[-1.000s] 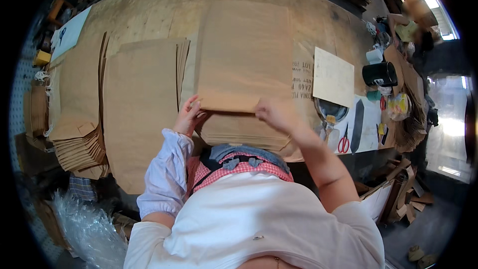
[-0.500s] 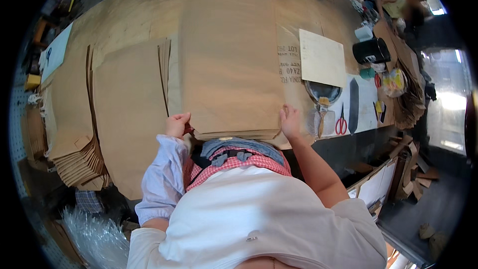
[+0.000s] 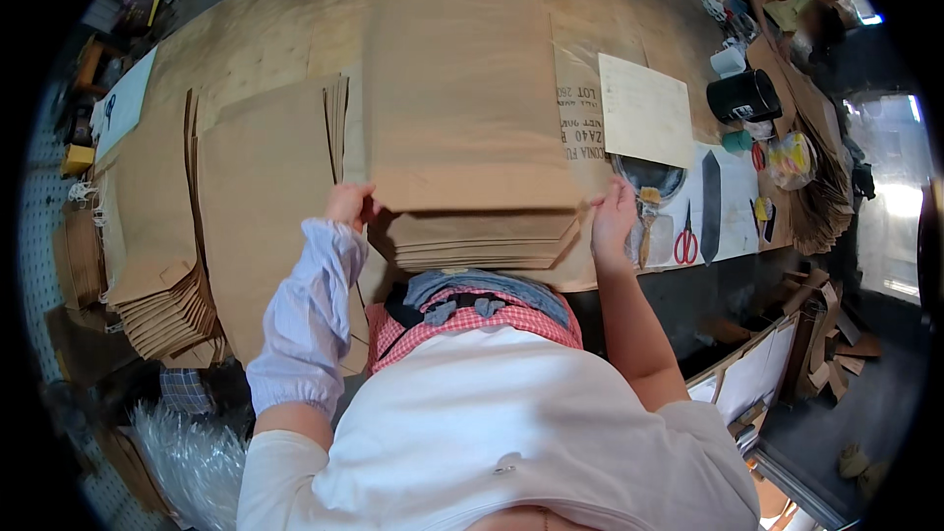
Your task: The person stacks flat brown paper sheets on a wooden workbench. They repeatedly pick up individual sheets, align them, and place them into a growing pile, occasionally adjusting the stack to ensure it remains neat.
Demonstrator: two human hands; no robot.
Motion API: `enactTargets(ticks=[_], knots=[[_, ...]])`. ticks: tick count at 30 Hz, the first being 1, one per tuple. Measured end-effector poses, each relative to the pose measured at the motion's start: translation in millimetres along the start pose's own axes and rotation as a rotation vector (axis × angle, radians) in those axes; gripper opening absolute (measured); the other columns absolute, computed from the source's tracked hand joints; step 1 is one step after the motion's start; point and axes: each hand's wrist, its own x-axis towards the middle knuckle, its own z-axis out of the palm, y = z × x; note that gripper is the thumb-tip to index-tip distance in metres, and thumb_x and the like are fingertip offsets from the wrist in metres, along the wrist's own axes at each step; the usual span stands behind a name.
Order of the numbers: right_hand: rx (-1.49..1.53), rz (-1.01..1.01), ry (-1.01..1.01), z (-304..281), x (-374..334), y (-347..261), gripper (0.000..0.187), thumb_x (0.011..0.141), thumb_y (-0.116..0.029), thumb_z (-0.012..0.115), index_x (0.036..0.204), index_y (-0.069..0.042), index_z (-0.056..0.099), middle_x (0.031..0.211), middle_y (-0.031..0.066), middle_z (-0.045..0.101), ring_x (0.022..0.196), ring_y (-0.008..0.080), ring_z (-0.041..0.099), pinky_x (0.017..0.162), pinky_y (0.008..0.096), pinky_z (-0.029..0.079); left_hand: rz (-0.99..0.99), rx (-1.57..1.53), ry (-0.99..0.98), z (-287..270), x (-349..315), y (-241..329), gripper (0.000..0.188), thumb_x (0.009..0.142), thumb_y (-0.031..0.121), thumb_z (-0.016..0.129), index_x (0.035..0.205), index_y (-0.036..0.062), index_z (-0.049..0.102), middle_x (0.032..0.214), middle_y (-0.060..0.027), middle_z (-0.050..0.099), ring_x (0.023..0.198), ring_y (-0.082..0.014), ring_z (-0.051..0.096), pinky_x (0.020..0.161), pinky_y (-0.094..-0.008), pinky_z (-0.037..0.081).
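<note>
Fingers of the left hand (image 3: 347,204) pinched the near left corner of the brown paper sheet (image 3: 462,103), and those of the right hand (image 3: 615,221) its near right corner. The sheet lay between them atop the paper stack (image 3: 477,239), its near edge raised; right of that stack lay a brush (image 3: 648,205) and red-handled scissors (image 3: 686,234).

red-handled scissors (image 3: 686,235); black canister (image 3: 742,95) near white cylinder (image 3: 728,62); plaid cloth (image 3: 185,390)

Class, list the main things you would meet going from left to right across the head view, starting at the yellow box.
Yellow box, folded stack, left hand, centre paper, right hand, brush, red scissors, grey strip, plastic bag.
</note>
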Motion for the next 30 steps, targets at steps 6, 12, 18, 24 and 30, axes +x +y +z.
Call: enactTargets(ticks=[6, 12, 18, 24, 30], knots=[[-1.003, -0.863, -0.854, 57.9, -38.7, -7.9, 0.064, 0.071, -0.038, 0.061, 0.121, -0.005, 0.039, 0.113, 0.0203, 0.048, 0.108, 0.03, 0.044, 0.092, 0.0353, 0.033, -0.114, -0.155, 0.05, 18.2, 33.0, 50.4, 0.01, 0.081, 0.015, 0.05, 0.079, 0.0048, 0.05, 0.061, -0.0064, 0.053, 0.048, -0.0115, 0.049, 0.038, -0.0211, 0.041], [-0.9, -0.044, -1.55, 87.0, 40.8, -49.6, 0.083, 0.061, -0.043, 0.067, 0.127, -0.009, 0.032, 0.121, 0.021, 0.041, 0.113, 0.0302, 0.039, 0.095, 0.0322, 0.028, 0.258, 0.138, 0.166, 17.6, -1.6, 24.6, 0.014, 0.079, 0.019, 0.055, 0.082, 0.0055, 0.05, 0.07, -0.0043, 0.054, 0.06, -0.0117, 0.05, 0.054, -0.0239, 0.041], [-1.01, -0.3, -1.353, 97.2, 17.7, -38.3, 0.076, 0.061, -0.037, 0.07, 0.123, -0.006, 0.038, 0.117, 0.018, 0.046, 0.111, 0.0269, 0.042, 0.093, 0.0311, 0.032, 0.225, 0.273, 0.028, -4.4, -13.5, -18.7, 0.024, 0.077, 0.015, 0.057, 0.096, 0.001, 0.053, 0.083, -0.0034, 0.055, 0.075, -0.011, 0.05, 0.068, -0.0248, 0.04], [-0.879, -0.064, -1.579, 99.2, 36.2, -49.6, 0.073, 0.061, -0.036, 0.069, 0.121, -0.006, 0.041, 0.12, 0.0178, 0.044, 0.111, 0.0279, 0.042, 0.093, 0.031, 0.033, 0.333, 0.325, 0.104, -2.1, -13.8, -23.2, 0.033, 0.075, 0.014, 0.059, 0.103, -0.0021, 0.051, 0.086, -0.0062, 0.056, 0.077, -0.0125, 0.051, 0.071, -0.0245, 0.041], [-0.931, -0.03, -1.427, 118.2, 82.4, -66.9, 0.041, 0.071, -0.035, 0.062, 0.095, -0.002, 0.059, 0.086, 0.0111, 0.062, 0.08, 0.0201, 0.058, 0.071, 0.0317, 0.043, 0.161, 0.107, 0.069, 8.9, -17.8, 1.6, 0.028, 0.077, 0.03, 0.06, 0.09, 0.0068, 0.052, 0.075, -0.0005, 0.053, 0.065, -0.0124, 0.051, 0.061, -0.0262, 0.044]])
